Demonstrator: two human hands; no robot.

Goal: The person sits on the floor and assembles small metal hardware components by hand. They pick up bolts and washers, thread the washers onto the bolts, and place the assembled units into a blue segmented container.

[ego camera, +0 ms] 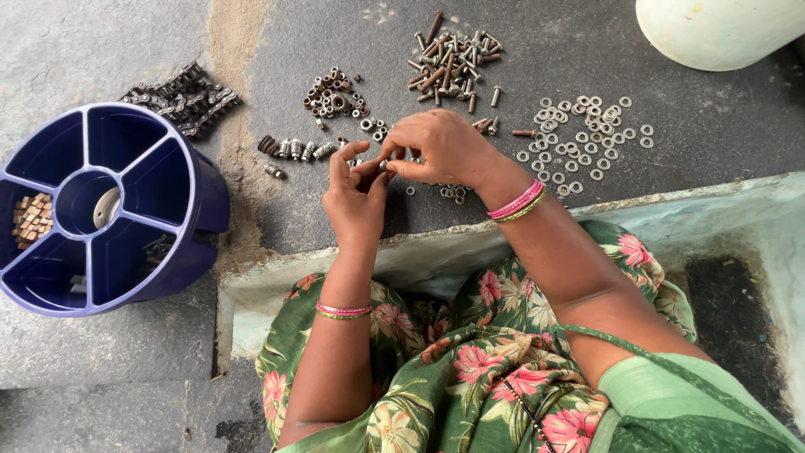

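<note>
My left hand (355,197) and my right hand (440,147) meet over the dark stone floor, fingertips pinching together a small metal piece (384,165) between them. Whether it is a nut or a short bolt is too small to tell. Around the hands lie sorted heaps: rusty nuts (335,94), a pile of bolts and screws (451,60), flat silver washers (583,134) to the right, and a short row of threaded pieces (293,149) to the left. A few loose bits (453,193) sit under my right hand.
A round blue tray (197,180) with wedge compartments stands at the left, one wedge holding small tan blocks (32,216). A dark chain heap (186,96) lies behind it. A pale rounded container (717,29) is at the top right. A step edge (671,195) runs before my lap.
</note>
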